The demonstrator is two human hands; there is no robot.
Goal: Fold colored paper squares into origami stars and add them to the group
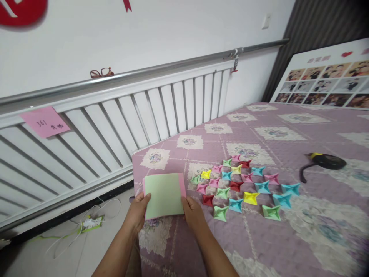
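Between my two hands is a stack of coloured paper [164,195], light green on top with pink sheets showing at its edges. My left hand [138,211] grips the left edge, thumb on top. On the opposite edge, my right hand [192,213] holds the paper the same way, its fingers hidden underneath. Just right of the stack, several small folded paper boats [236,186] in red, yellow, blue, green and pink stand in loose rows on the patterned tablecloth [207,250].
A black-and-yellow tool [328,161] with a curved handle lies at the right. Behind the table runs a white radiator [161,107] with a pipe and glasses [102,72] above. A photo board [325,77] leans at the back right. A power strip [91,224] lies on the floor.
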